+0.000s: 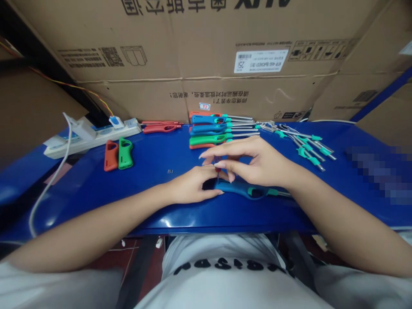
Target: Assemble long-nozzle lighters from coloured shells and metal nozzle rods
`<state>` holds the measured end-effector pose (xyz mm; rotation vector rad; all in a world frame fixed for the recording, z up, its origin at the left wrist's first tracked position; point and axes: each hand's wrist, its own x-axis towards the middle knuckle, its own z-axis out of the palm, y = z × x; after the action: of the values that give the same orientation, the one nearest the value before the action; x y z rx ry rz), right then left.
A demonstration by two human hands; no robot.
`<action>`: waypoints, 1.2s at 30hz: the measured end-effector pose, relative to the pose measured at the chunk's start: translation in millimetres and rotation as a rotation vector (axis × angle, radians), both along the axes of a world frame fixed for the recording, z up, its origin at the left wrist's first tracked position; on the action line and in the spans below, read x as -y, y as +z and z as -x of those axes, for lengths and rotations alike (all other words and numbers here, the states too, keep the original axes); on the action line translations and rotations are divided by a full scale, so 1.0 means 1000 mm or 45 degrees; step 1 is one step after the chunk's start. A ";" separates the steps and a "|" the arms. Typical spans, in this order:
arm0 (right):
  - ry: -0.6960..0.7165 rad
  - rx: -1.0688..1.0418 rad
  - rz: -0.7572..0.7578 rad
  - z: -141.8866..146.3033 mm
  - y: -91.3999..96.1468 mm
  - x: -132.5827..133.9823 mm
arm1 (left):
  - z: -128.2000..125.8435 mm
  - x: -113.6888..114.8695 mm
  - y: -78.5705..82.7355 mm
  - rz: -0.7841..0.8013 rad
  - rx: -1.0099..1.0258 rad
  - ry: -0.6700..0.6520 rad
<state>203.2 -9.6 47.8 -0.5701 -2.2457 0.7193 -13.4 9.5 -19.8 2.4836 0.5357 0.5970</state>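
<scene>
Lighter [238, 189], one, blue, teal at the neck: lying on its side on the blue table [186, 221], near the front edge, metal tube pointing right. Its left end sits between the thumb and fingers of the left hand; the rest runs out to the right, below the right hand, and the tube passes out of sight behind the right wrist.

Left hand [195, 183]: curled narrow around the lighter's end, thumb along the near side, fingers on the far side.

Right hand [255, 159]: above and beyond the lighter, thumb and fingers pinched on a screwdriver.

Screwdriver [218, 169], one, red at the handle: upright, shaft down to the lighter's left part (whether the tip sits in a hole, I can't tell from here).

Screws [170, 171], a few, tiny: loose, left of the left hand.

Red handle [111, 155] and green handle [125, 153]: side by side, farther left, well apart from the hands.

Stack [209, 129] of lighters, orange, blue and green: just beyond the right hand, tubes to the right.

Metal tubes [309, 146], with teal pieces: heaped loosely, to the right of the stack.

Power strip [128, 128], white, plugs in: back left.

Cardboard [206, 56], printed upside down: standing behind everything.
</scene>
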 end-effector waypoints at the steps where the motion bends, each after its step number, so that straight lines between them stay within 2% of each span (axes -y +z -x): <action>1: 0.005 0.005 -0.028 0.000 0.001 0.001 | 0.000 0.001 -0.001 -0.010 0.004 0.011; 6: -0.075 0.058 -0.295 0.002 0.004 0.003 | -0.006 0.007 -0.004 0.014 0.022 0.105; 11: -0.169 0.081 -0.398 0.005 0.001 0.005 | -0.017 0.020 -0.004 0.098 0.085 0.357; 15: -0.142 0.123 -0.472 0.008 -0.003 0.011 | -0.021 0.030 -0.003 0.038 0.045 0.489; 22: -0.208 0.135 -0.453 0.015 -0.009 0.018 | -0.021 0.032 -0.001 0.026 0.002 0.488; 27: -0.230 -0.011 -0.189 0.009 0.004 0.009 | -0.014 0.024 0.001 0.063 0.025 0.456; 29: -0.355 -0.091 -0.143 -0.003 0.013 0.001 | -0.006 0.018 0.007 0.074 -0.028 0.448; 31: -0.569 -0.097 -0.224 -0.022 0.022 -0.010 | 0.005 0.012 0.014 0.027 -0.174 0.425; 34: -0.906 0.229 -0.456 -0.059 0.029 -0.027 | 0.019 0.008 0.024 -0.178 -0.471 0.387; 36: -1.113 0.500 -0.516 -0.082 0.026 -0.036 | 0.023 0.007 0.026 -0.322 -0.562 0.371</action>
<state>285.6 26.2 73.9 -1.4272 -2.0703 -0.3039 -36.1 2.6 6.3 2.8152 1.0609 0.2237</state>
